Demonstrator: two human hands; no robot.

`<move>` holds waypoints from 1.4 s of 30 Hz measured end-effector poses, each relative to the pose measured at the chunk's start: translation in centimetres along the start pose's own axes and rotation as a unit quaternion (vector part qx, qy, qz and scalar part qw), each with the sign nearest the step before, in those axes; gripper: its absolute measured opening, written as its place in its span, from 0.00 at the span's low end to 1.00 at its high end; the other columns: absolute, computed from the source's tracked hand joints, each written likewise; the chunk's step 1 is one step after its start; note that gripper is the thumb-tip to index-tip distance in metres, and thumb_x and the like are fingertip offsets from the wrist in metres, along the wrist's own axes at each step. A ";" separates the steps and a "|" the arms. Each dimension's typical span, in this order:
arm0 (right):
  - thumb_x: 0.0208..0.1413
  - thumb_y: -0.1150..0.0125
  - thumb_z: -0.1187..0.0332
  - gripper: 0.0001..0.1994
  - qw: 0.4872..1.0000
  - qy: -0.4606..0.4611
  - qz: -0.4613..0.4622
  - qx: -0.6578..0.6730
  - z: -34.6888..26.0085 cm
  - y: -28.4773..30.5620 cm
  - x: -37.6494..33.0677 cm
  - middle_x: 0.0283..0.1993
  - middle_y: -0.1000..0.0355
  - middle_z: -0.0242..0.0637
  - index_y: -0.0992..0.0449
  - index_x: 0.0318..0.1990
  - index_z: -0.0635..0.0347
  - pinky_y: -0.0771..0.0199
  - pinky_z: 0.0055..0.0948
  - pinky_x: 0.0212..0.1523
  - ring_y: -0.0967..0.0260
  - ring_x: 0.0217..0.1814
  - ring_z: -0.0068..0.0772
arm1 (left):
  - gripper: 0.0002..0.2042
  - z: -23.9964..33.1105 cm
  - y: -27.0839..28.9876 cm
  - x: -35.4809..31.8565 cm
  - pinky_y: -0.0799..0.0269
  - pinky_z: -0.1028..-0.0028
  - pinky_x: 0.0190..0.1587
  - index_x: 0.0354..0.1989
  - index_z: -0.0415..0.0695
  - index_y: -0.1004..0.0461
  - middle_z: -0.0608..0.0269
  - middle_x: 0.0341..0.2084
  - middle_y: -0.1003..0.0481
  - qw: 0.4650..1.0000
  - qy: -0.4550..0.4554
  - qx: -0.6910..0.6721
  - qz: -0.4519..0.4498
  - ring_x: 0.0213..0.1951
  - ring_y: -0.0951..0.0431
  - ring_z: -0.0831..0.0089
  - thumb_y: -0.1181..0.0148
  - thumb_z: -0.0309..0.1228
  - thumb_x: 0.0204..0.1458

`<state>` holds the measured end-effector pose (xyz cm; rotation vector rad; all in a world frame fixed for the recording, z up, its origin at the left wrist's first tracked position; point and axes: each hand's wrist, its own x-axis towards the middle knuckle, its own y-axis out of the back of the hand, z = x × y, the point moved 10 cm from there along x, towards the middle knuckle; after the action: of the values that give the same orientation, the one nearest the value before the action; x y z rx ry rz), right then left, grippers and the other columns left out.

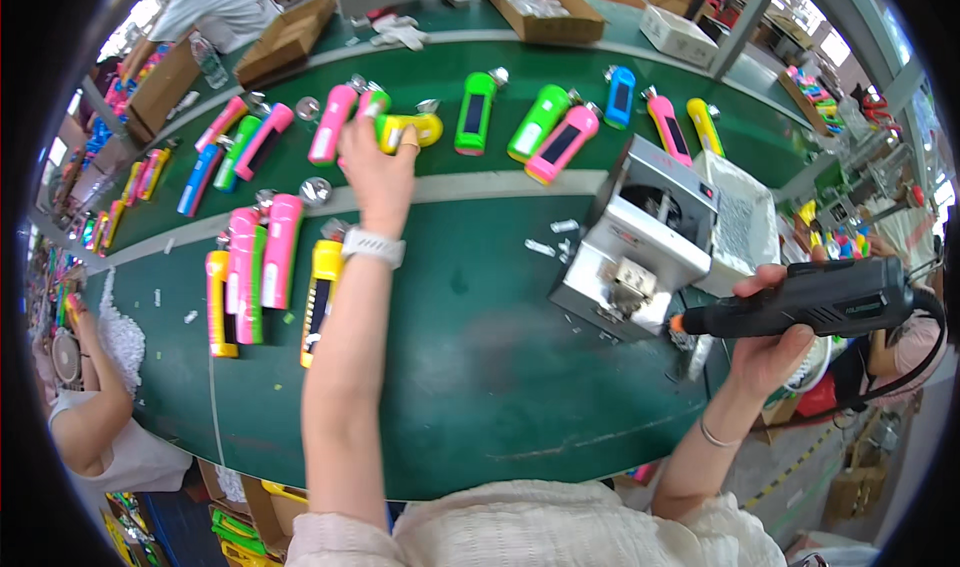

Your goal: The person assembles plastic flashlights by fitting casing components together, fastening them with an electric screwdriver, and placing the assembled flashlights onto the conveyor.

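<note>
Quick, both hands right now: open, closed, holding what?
Left hand: at the yellow torch-shaped item, fingers partly hidden; whether it grips can't be told.
Right hand: closed, holding the black power tool.

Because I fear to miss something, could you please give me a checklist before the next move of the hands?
1. Right hand holding the black cylindrical power screwdriver: ok.
2. Left hand touching the yellow torch-shaped plastic item: ok.
3. Left hand's grip on it firm: cannot tell.
4. Screwdriver tip clear of the silver metal box-shaped machine: cannot tell.
5. Green tabletop free of small white scraps: not ok, some lie left of the machine.
</note>
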<state>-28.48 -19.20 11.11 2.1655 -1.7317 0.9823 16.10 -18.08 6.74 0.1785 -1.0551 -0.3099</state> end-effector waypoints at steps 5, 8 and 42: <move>0.55 0.46 0.45 0.38 0.988 0.023 -0.074 0.133 -1.5 -7.0 1.2 0.30 0.39 0.36 0.51 0.65 0.61 0.29 0.33 0.33 0.36 0.26 0.30 | 0.14 15.5 4.5 -8.1 0.27 0.67 0.33 0.36 0.42 0.28 0.57 0.37 0.27 0.888 -0.387 -0.068 -0.239 0.33 0.25 0.61 0.36 0.22 0.36; 0.54 0.46 0.43 0.37 0.983 -0.010 -0.081 0.164 -0.2 -8.8 1.3 0.26 0.41 0.33 0.49 0.60 0.61 0.35 0.28 0.25 0.40 0.21 0.26 | 0.16 18.8 4.2 -15.3 0.28 0.68 0.33 0.42 0.47 0.27 0.60 0.35 0.29 0.822 -0.385 -0.055 -0.416 0.33 0.26 0.66 0.39 0.34 0.43; 0.42 0.36 0.39 0.37 0.946 -0.115 -0.284 0.107 7.1 -16.6 -6.0 0.24 0.37 0.31 0.41 0.54 0.50 0.35 0.26 0.23 0.39 0.20 0.25 | 0.20 14.6 3.4 -17.1 0.35 0.67 0.44 0.39 0.42 0.26 0.64 0.34 0.29 0.779 -0.172 -0.103 -0.594 0.43 0.30 0.65 0.34 0.41 0.39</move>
<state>-11.10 -13.41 6.10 2.7786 -0.9834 0.8078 -3.91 -9.10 0.68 0.6081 -1.1399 -1.6595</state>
